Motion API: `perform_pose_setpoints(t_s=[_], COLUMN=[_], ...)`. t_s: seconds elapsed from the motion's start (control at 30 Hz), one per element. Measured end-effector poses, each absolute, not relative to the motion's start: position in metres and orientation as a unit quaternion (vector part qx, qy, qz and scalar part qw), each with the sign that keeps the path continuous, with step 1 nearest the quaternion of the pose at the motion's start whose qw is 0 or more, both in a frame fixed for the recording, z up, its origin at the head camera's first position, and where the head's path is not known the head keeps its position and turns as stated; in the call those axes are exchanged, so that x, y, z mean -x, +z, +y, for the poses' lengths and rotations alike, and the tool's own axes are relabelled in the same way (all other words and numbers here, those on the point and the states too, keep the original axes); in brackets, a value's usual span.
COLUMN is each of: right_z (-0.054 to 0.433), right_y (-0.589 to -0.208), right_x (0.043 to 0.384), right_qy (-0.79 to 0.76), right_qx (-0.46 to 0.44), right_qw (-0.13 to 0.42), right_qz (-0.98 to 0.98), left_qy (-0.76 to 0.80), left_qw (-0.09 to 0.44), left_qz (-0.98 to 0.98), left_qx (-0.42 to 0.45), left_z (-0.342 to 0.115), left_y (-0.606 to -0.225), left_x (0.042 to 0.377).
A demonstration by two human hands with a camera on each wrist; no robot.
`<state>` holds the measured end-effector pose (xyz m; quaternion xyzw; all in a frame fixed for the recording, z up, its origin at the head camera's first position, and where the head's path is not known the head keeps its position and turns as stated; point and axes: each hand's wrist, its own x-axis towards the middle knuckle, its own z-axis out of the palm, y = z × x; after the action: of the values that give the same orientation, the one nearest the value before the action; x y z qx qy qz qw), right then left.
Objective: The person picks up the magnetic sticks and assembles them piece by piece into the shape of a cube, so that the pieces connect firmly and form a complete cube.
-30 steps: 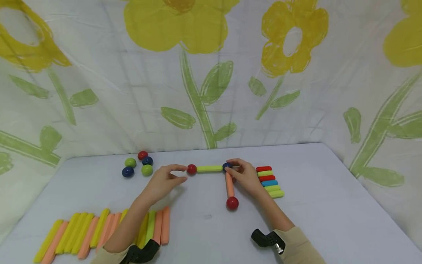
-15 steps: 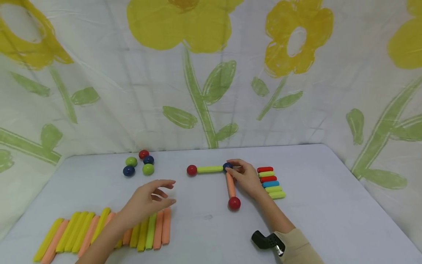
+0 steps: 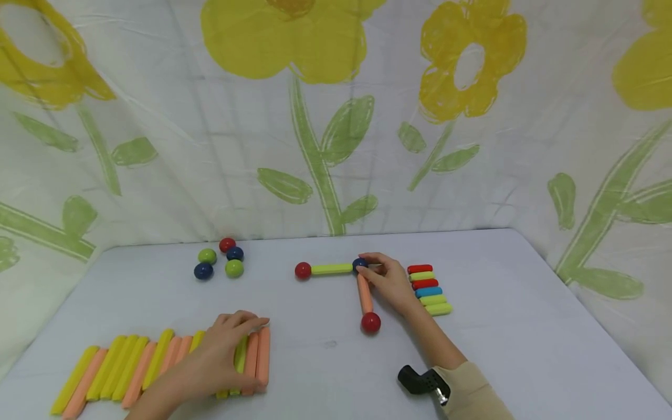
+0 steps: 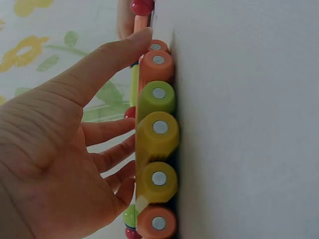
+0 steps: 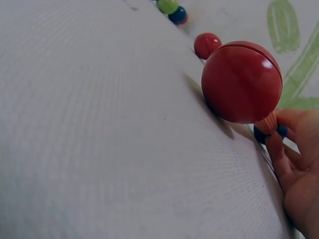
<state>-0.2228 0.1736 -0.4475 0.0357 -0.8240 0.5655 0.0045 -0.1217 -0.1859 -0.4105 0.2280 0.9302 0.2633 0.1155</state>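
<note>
My right hand pinches a dark blue ball between thumb and fingers. A yellow-green rod runs left from that ball to a red ball. Toward me, an orange rod links it to a second red ball, large in the right wrist view. My left hand is spread over the right end of a row of long rods. Its thumb and index fingertip lie near opposite ends of the rightmost orange rod. Silver discs show on the rod ends in the left wrist view.
Several loose balls, red, green and blue, lie at the back left. Short red, green and blue rods lie beside my right hand. Yellow and orange long rods fill the front left. A flower-printed cloth hangs behind the table.
My left hand has moved from beside the left red ball toward me and down to the long rods. My right hand stays on the blue ball.
</note>
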Motion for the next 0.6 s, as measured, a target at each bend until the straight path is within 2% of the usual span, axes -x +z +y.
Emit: perform_pose_setpoints(t_s=[0.37,0.6], right_z=[0.173,0.173], right_y=[-0.447,-0.447], right_x=[0.223,0.222], right_qy=[0.563,0.566], right_qx=[-0.039,-0.037], right_qw=[0.009,0.005], right_qz=[-0.826,-0.823], left_qy=[0.276,0.307], left_qw=[0.132,0.094], left_qz=[0.931,0.925], left_qx=[-0.197,-0.203], left_z=[-0.178,-0.171], left_y=[-0.401,-0.392], left_x=[0.121,0.125])
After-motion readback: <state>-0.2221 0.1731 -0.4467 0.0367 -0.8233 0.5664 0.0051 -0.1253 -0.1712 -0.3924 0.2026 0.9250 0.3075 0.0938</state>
